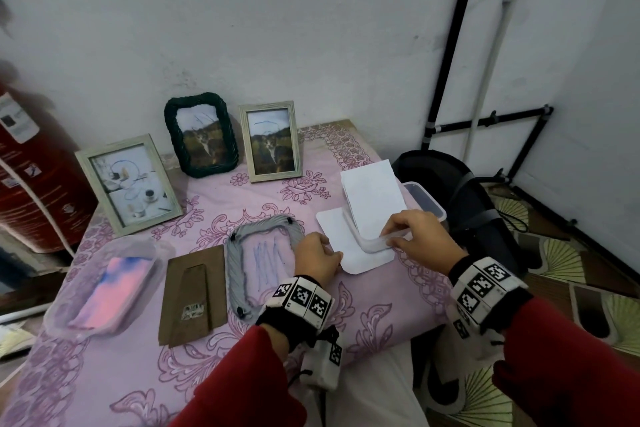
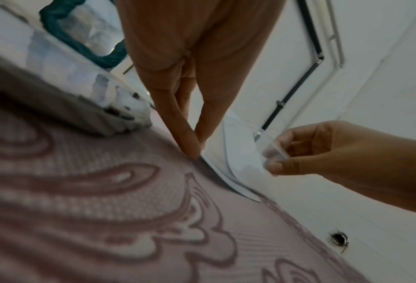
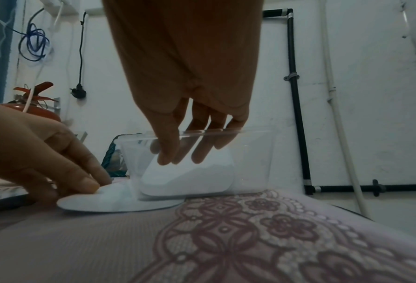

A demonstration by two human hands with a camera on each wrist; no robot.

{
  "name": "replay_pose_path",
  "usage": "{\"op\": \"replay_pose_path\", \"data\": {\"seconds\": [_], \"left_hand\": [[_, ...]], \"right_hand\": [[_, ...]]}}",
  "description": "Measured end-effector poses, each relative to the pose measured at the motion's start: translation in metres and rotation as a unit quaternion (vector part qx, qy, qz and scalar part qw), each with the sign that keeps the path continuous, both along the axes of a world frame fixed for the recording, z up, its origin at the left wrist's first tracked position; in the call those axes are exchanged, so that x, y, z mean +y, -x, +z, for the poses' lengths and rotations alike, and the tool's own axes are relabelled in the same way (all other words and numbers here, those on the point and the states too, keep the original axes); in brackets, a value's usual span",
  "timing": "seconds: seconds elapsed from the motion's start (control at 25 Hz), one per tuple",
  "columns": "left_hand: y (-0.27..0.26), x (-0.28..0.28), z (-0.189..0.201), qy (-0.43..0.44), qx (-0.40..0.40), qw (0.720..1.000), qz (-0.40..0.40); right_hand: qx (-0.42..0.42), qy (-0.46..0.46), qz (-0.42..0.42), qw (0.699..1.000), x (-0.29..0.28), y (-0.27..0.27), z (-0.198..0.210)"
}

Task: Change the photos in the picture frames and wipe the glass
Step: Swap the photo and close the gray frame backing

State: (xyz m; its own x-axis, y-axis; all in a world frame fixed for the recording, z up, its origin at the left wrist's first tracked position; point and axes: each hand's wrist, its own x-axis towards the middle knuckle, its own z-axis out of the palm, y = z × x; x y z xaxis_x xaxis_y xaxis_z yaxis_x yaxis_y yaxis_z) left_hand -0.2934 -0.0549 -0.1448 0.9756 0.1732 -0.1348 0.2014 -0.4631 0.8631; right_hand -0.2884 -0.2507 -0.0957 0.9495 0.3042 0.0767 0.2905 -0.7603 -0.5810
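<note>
A white photo sheet (image 1: 341,230) lies blank side up on the pink cloth, partly under a clear plastic container (image 1: 372,244) that holds more white sheets (image 1: 374,194). My left hand (image 1: 337,258) pinches the sheet's left edge (image 2: 216,162), fingertips (image 3: 90,184) on top. My right hand (image 1: 391,236) grips the container's near wall (image 3: 250,162), thumb outside and fingers inside. Left of my left hand, a grey frame (image 1: 239,243) lies face down and open, its glass (image 1: 266,255) marked with blue scribbles. Its brown backing board (image 1: 192,291) lies beside it.
Three frames stand at the back: a pale one (image 1: 128,184), a dark green one (image 1: 201,133) and a grey one (image 1: 272,140). A clear tray with a pink cloth (image 1: 110,284) sits front left. A red cylinder (image 1: 34,166) stands left and a black bag (image 1: 460,198) right.
</note>
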Motion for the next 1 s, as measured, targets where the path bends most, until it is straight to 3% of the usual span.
{"op": "replay_pose_path", "data": {"seconds": [0.16,0.32,0.52,0.88,1.0], "left_hand": [[-0.003,-0.004,0.013,-0.011,-0.070,0.997,0.001],[-0.013,-0.014,0.029,-0.053,-0.172,0.983,-0.019],[-0.035,-0.024,0.038,-0.098,-0.134,0.985,-0.038],[-0.039,-0.032,0.032,-0.073,-0.136,0.988,-0.028],[-0.037,-0.033,0.032,-0.063,-0.151,0.986,-0.028]], "right_hand": [[0.071,-0.090,-0.019,0.993,0.000,-0.004,0.008],[-0.019,-0.093,-0.141,0.985,-0.009,-0.033,0.011],[0.036,-0.004,-0.192,0.981,-0.013,-0.063,-0.002],[-0.018,-0.186,-0.244,0.952,-0.011,-0.061,-0.007],[-0.031,-0.188,-0.229,0.954,-0.015,-0.057,0.001]]}}
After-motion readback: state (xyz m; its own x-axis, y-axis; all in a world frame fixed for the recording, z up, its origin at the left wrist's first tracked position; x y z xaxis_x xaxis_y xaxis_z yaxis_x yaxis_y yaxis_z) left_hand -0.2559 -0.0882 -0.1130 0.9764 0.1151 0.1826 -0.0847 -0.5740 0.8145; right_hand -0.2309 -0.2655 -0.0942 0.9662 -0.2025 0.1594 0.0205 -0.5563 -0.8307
